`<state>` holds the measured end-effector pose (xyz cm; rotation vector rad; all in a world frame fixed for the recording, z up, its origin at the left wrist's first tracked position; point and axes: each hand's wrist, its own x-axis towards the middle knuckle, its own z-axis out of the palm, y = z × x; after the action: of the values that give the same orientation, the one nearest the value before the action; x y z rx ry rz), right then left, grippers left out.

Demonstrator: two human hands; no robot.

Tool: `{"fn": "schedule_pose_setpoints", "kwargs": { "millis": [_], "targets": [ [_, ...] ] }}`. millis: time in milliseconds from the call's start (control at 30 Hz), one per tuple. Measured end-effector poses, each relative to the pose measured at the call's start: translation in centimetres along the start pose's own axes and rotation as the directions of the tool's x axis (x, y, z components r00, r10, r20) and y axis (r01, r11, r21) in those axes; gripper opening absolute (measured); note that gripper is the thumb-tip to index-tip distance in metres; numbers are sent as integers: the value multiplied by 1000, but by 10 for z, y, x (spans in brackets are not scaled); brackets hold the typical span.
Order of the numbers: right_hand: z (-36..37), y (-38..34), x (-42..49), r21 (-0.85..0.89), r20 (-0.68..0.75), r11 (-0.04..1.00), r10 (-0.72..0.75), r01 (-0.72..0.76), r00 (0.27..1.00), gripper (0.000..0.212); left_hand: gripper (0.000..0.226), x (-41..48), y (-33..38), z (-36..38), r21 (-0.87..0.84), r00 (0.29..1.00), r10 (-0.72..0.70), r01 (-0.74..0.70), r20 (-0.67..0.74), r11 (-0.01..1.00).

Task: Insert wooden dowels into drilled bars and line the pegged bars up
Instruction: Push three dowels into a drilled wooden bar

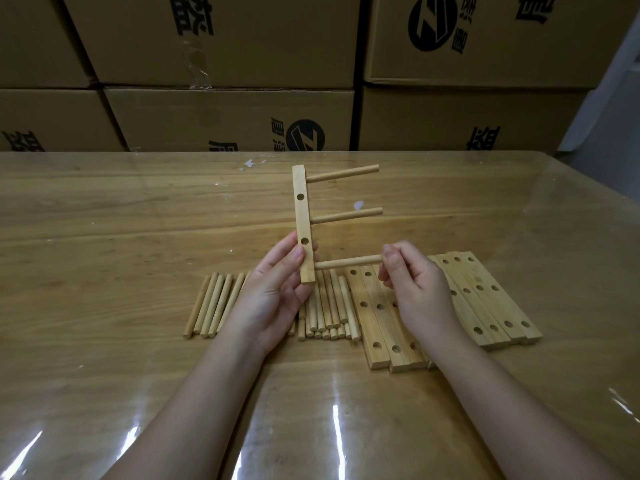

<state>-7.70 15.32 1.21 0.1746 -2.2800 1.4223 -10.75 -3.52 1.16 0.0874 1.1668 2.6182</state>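
My left hand (pixel 277 289) grips the lower end of a drilled wooden bar (pixel 302 216), held upright above the table. Two dowels (pixel 343 174) (pixel 346 215) stick out of the bar to the right. A third dowel (pixel 348 263) sits at the bar's lowest hole, and my right hand (pixel 414 285) pinches its outer end. Two holes on the bar's front face stand empty. Loose dowels (pixel 214 304) lie in a row on the table below my hands, partly hidden by my left hand. Drilled bars (pixel 381 317) lie side by side to the right, more of them (pixel 485 296) beyond my right wrist.
The wooden table (pixel 138 237) is covered with a glossy clear sheet. Stacked cardboard boxes (pixel 225 116) form a wall along the table's far edge. The table's right edge runs diagonally at the far right.
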Motion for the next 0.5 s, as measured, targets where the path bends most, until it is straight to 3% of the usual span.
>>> {"fn": "schedule_pose_setpoints", "kwargs": {
  "millis": [500],
  "targets": [
    [-1,-2,0,25,40,1000,8,-9,999,41,46,1,-1,2,22,1000,8,-7,-30,1000]
  ]
}}
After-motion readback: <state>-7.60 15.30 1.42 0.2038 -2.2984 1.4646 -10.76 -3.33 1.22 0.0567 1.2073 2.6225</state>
